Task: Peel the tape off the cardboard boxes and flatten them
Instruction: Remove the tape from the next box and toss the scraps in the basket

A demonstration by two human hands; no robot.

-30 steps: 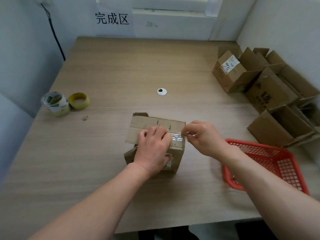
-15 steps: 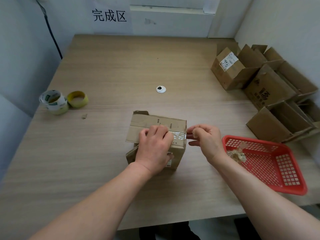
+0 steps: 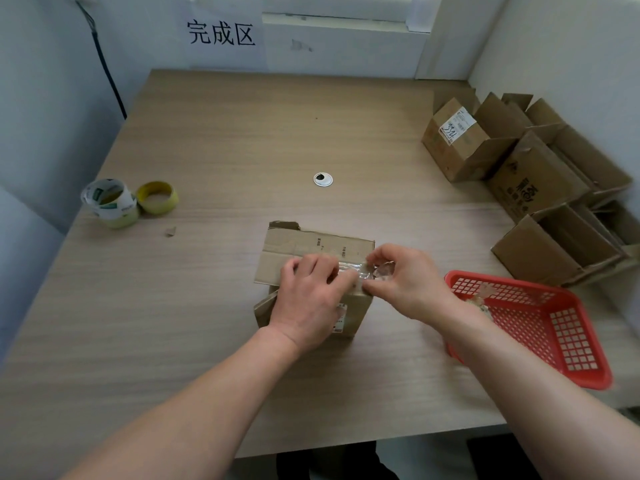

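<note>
While I watch through the head camera, the cardboard box (image 3: pixel 304 244) stands in the middle of the desk (image 3: pixel 207 306), toward its front edge, with one brown flap folded out flat to the left. The left hand (image 3: pixel 308 299) covers the near face, its fingers bent over the top edge and holding the box down. Just to its right, the right hand (image 3: pixel 405 282) pinches a crinkled end of the clear tape (image 3: pixel 360 268), which runs across the box top between the two hands.

At the front right corner sits a red plastic basket (image 3: pixel 568 341) with a crumpled wad of used tape (image 3: pixel 481 301) in it. Along the right edge, several opened cardboard boxes (image 3: pixel 460 147) lie together with their flaps open, one bearing a white label. Two tape rolls (image 3: pixel 110 202) rest at the left edge, touching each other, with a small cardboard scrap (image 3: pixel 170 231) nearby.
</note>
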